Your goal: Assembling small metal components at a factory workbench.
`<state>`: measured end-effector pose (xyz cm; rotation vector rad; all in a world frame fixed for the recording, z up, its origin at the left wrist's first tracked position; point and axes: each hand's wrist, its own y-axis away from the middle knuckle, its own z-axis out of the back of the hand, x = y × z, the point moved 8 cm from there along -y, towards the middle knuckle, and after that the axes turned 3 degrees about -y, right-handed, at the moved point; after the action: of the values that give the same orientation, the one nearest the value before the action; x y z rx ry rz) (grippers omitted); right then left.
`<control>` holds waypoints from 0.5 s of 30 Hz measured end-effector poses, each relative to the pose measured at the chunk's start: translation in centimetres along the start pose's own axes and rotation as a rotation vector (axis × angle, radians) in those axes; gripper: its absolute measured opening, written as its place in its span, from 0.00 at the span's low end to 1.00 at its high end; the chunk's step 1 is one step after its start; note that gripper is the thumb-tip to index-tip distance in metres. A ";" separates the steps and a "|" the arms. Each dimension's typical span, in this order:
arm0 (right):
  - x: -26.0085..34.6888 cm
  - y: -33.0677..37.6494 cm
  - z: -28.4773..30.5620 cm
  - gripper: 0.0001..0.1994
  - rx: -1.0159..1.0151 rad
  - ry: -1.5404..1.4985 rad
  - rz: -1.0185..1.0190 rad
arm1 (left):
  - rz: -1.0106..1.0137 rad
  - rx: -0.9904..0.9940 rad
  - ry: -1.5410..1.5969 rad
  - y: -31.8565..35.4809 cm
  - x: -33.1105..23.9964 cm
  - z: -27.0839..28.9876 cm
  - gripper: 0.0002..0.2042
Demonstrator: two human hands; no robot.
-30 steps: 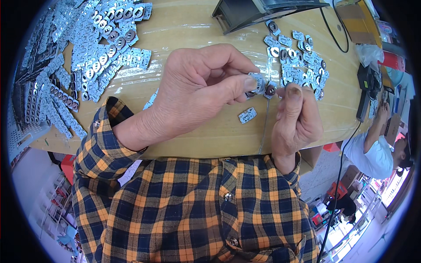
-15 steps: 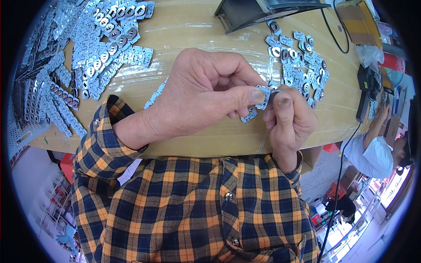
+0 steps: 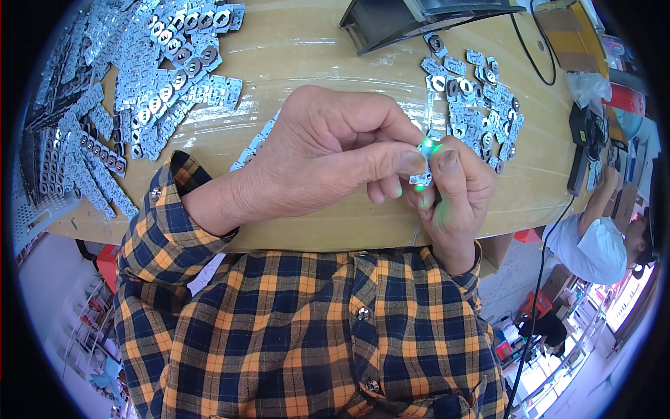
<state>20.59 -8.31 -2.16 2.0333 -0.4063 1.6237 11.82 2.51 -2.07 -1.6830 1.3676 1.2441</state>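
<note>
My left hand (image 3: 328, 157) and my right hand (image 3: 453, 188) meet over the near edge of a wooden table (image 3: 307, 56). Between the fingertips of both hands sits a small silver circuit piece (image 3: 423, 178) with a green light glowing at its top. The left thumb and forefinger pinch it from the left; the right thumb presses it from the right. A green glow falls on my right fingers. Most of the piece is hidden by the fingers.
A big heap of silver strips with round parts (image 3: 132, 91) covers the table's left. A smaller heap of loose pieces (image 3: 474, 91) lies at the right. A dark box (image 3: 412, 17) stands at the back. Black cables (image 3: 537, 230) hang at the right, and another person (image 3: 600, 237) sits beyond.
My hands have drawn closer together around the small piece and lowered slightly. A green light now glows on it, where none showed before.
</note>
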 end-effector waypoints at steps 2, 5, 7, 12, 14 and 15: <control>0.1 0.1 0.1 0.17 0.000 -0.017 0.001 | 0.007 -0.007 -0.032 0.0 -0.1 -0.3 0.09; 0.2 0.0 0.4 0.17 -0.071 0.000 0.000 | 0.014 -0.015 -0.052 -0.1 0.2 -0.3 0.10; 0.1 -0.2 0.6 0.17 -0.079 -0.010 0.036 | -0.057 -0.096 -0.037 -0.1 -0.1 0.2 0.10; 0.6 -0.2 0.7 0.17 -0.172 0.082 0.041 | -0.381 -0.173 -0.530 0.5 -2.7 0.2 0.11; 0.7 -0.1 0.4 0.15 -0.152 0.094 0.071 | -0.448 -0.158 -0.627 0.7 -3.2 -0.1 0.12; 0.7 -0.1 0.4 0.15 -0.152 0.093 0.071 | -0.497 -0.141 -0.714 0.8 -3.6 -0.4 0.12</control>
<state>21.14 -8.39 -1.61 1.8434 -0.5557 1.6685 11.10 3.29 1.53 -1.3364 0.4165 1.4473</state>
